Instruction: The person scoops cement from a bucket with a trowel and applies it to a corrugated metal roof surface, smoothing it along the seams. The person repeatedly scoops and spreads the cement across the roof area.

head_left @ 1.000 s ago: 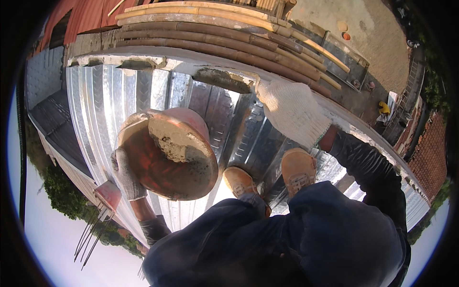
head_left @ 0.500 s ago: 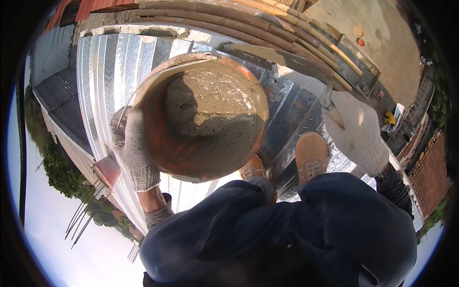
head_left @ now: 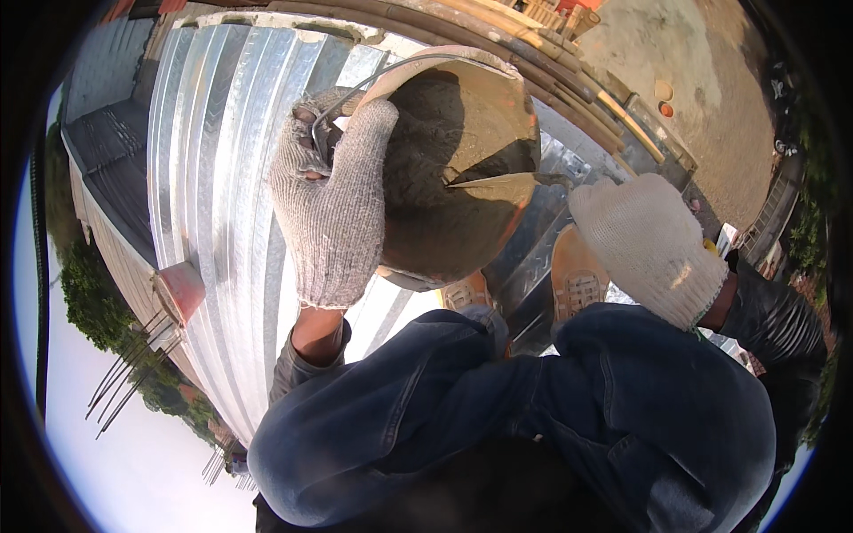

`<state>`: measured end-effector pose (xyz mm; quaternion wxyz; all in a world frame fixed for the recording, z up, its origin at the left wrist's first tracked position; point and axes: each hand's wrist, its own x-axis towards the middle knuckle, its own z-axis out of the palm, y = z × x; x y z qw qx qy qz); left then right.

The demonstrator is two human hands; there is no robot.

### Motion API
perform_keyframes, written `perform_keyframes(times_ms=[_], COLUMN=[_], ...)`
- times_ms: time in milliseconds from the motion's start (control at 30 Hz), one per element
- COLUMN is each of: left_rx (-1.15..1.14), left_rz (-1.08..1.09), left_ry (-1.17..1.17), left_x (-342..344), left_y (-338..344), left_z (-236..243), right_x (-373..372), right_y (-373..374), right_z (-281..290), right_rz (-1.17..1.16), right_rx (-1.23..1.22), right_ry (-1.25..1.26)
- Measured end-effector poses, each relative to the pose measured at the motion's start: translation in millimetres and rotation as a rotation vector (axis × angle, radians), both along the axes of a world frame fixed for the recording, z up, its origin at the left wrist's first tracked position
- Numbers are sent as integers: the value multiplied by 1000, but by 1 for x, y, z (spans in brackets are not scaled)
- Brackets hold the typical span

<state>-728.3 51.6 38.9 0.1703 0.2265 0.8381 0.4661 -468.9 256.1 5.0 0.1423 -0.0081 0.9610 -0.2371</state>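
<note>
My left hand [head_left: 333, 204], in a knitted white glove, is closed on the left rim of a mortar-smeared bucket [head_left: 526, 98], thumb lying along the rim. The thin wire bail [head_left: 378, 73] runs from beside its fingers over the far side. The bucket leans with its mouth toward me, and wet grey mortar [head_left: 418, 124] shows inside, partly in shadow. My right hand [head_left: 653, 249], also gloved, is wrapped round a trowel, the grip hidden in its fist. The trowel's blade [head_left: 493, 182] reaches over the bucket's right rim and its tip touches the mortar.
Ribbed shiny metal sheeting [head_left: 222, 178] lies under the bucket and my shoes [head_left: 577, 271]. Bamboo poles [head_left: 569, 80] run along the far edge, with lower ground [head_left: 657, 53] beyond. A reddish block-like piece [head_left: 180, 293] sits at the sheeting's left edge; thin rods [head_left: 120, 391] stick out past it.
The bucket has moved away and right, tipping more toward me, with my left hand on it. My right hand has brought the trowel from beyond the bucket down into its mouth.
</note>
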Motion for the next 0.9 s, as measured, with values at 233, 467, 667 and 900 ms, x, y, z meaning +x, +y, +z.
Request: perform_keyframes(times_ms=[233,467,667,900], left_rx=[123,76,25,98], left_rz=[47,61,110,158], left_ry=[-32,-29,-51,-189], left_x=[-4,-12,-44,-97], left_y=[6,3,-20,-73], left_z=[-10,-12,-28,-49], right_x=[61,-18,20,107], right_y=[-22,-32,-15,18], right_z=[-75,13,-21,-35], right_rz=[49,-109,-241,-495], right_rx=[-427,-426,-866,-600], right_ry=[-62,-292,-93,-24])
